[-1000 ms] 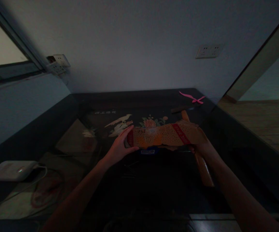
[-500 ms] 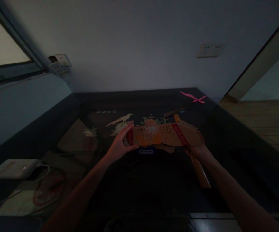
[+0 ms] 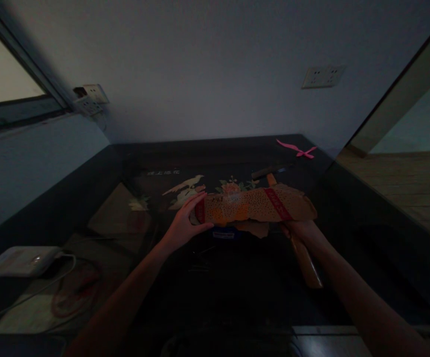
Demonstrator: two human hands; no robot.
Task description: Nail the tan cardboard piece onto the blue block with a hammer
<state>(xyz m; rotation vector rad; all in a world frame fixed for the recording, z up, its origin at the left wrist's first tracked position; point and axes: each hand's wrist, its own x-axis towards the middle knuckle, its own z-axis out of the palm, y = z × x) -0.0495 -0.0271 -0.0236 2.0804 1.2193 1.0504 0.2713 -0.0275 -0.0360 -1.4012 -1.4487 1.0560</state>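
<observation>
A long brown cardboard piece [image 3: 252, 204], dotted with many small holes or marks and crossed by red bands, is held level above the dark table. My left hand [image 3: 187, 218] grips its left end between thumb and fingers. At the right end, my right hand [image 3: 302, 232] holds it from below, its fingers partly hidden under the cardboard. A hammer with a wooden handle [image 3: 307, 263] passes beneath the cardboard and my right hand; its dark head [image 3: 263, 172] shows beyond the far edge. Below the cardboard's middle is a small blue item [image 3: 225, 233].
A pink ribbon [image 3: 299, 150] lies at the table's [image 3: 207, 148] back right. On the left are a white device [image 3: 23, 260] with a cable and a pale printed sheet [image 3: 32, 307]. A dark flat object [image 3: 397, 263] rests at the right. Wall sockets [image 3: 321, 77] are above.
The right end of the cardboard has shifted very slightly, and the view has moved a little. Both hands keep their hold.
</observation>
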